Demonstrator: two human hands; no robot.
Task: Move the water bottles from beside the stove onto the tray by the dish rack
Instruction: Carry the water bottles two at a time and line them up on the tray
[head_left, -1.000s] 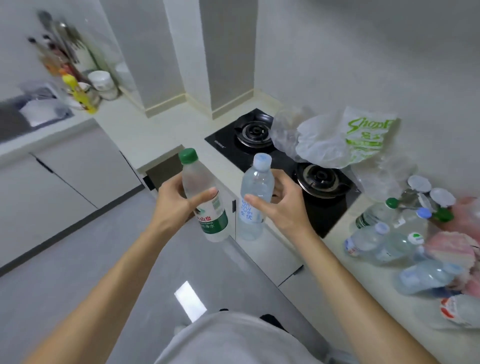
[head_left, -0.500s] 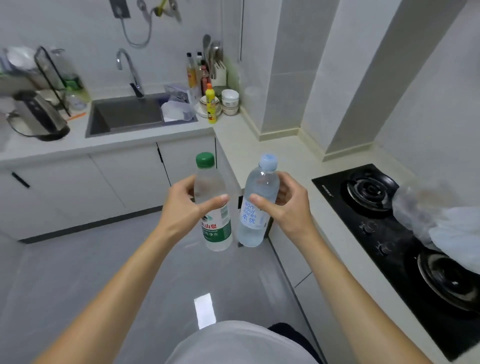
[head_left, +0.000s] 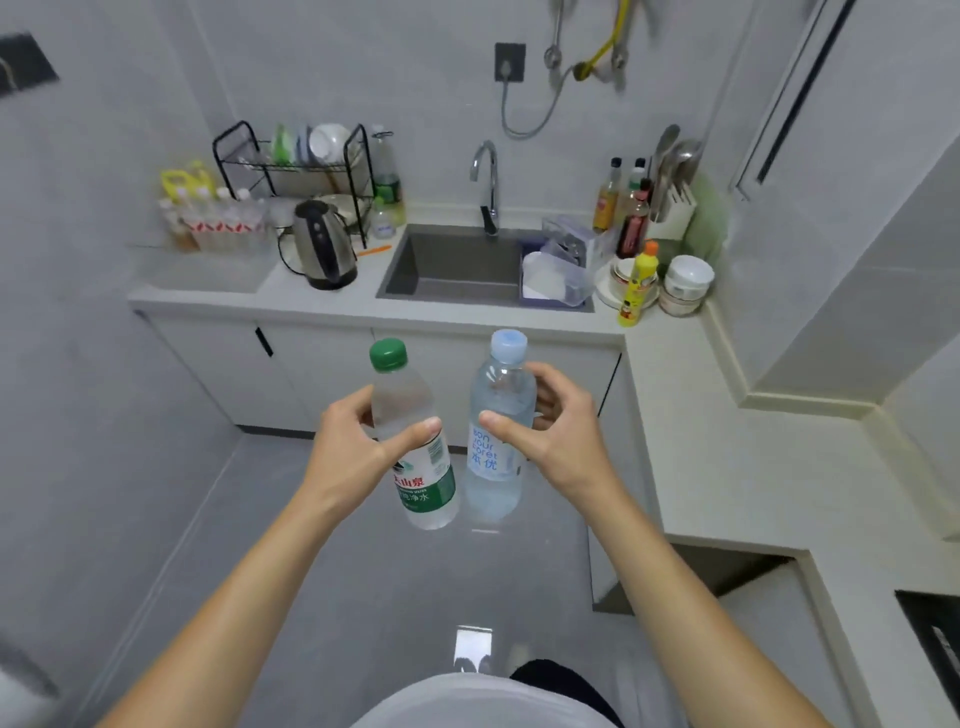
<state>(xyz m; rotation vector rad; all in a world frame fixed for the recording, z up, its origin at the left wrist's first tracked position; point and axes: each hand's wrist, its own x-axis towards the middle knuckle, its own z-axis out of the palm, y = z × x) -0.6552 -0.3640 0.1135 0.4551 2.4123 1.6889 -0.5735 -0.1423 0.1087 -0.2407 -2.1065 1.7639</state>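
**Two bottles in hand, mid-carry toward the dish rack**

The step in hand looks like the carry. The left hand (head_left: 358, 447) is wrapped around a clear plastic water bottle with a green cap and green label (head_left: 413, 441), thumb across its front. The right hand (head_left: 553, 431) grips a clear plastic water bottle with a pale blue cap and blue lettering (head_left: 496, 431) the same way. Both bottles stand nearly upright at the centre of the frame, close together, over the grey floor

The black wire dish rack (head_left: 296, 171) sits in the upper left, behind a steel electric kettle (head_left: 324, 244). Left of it, a row of small clear bottles with red-and-white labels (head_left: 215, 223) already stands on what seems to be the pale tray (head_left: 208, 273), though its edges are hard to make out

The next move calls for crossing to that counter and setting each bottle down upright on a free part of the tray, clear of the kettle
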